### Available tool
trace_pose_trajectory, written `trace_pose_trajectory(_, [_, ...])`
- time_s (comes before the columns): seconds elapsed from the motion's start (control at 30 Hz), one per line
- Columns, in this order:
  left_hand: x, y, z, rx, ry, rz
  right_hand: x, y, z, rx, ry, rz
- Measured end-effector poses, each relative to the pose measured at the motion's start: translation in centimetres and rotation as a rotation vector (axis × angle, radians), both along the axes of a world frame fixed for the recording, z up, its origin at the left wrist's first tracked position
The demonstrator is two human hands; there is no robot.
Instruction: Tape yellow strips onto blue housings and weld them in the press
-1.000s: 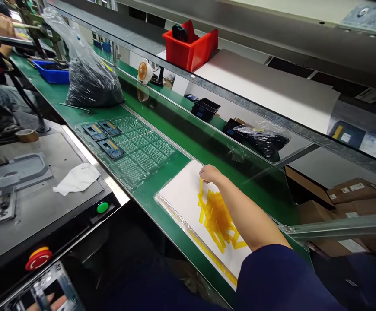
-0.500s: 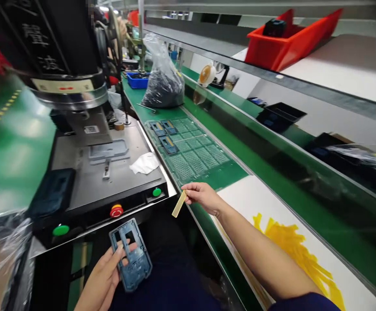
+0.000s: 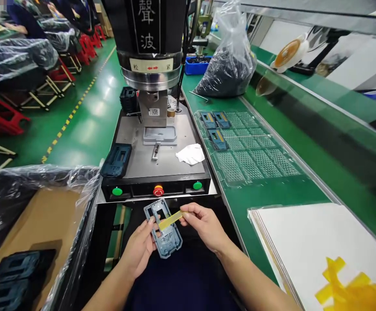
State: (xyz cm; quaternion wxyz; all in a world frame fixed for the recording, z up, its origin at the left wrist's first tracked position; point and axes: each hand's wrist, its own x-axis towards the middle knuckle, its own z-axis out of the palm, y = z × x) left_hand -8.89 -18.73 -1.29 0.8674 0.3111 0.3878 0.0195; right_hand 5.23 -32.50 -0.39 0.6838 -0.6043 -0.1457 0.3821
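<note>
My left hand (image 3: pixel 141 248) grips a grey-blue plastic frame part (image 3: pixel 162 229) in front of my lap. My right hand (image 3: pixel 204 224) pinches one end of a yellow tape strip (image 3: pixel 170 220) and holds it across the frame's upper window. Both hands are closed on what they hold. More yellow tape strips (image 3: pixel 350 289) lie stuck on a white sheet (image 3: pixel 304 233) on the green belt at the right.
A press machine (image 3: pixel 149 52) stands ahead, its metal bed (image 3: pixel 136 160) bearing a white cloth (image 3: pixel 191 153) and a dark part (image 3: pixel 116 160). A clear tray (image 3: pixel 256 160) holds three parts. Left is a lined carton (image 3: pixel 39 216); a bag of black parts (image 3: pixel 227 69) stands behind.
My right hand carried the tape strip from the white sheet leftward to the frame. My left hand raised the frame to meet it. The view swung left toward the press.
</note>
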Motion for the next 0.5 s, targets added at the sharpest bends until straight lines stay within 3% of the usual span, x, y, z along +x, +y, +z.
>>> trace_pose_trajectory(0.13, [0.3,-0.2,0.0,-0.032,-0.022,-0.01,-1.5,-0.5,-0.7,-0.01,-0.243,-0.069])
trace_pose_trajectory(0.33, [0.6,-0.8,-0.2,-0.031,-0.055,-0.052,-3.0,-1.0,-0.4,-0.014,-0.923,-0.153])
trace_pose_trajectory(0.5, [0.4,-1.4,-0.1,-0.042,-0.137,-0.082,-3.9,-0.8,-0.6,0.076,-1.275,-0.076])
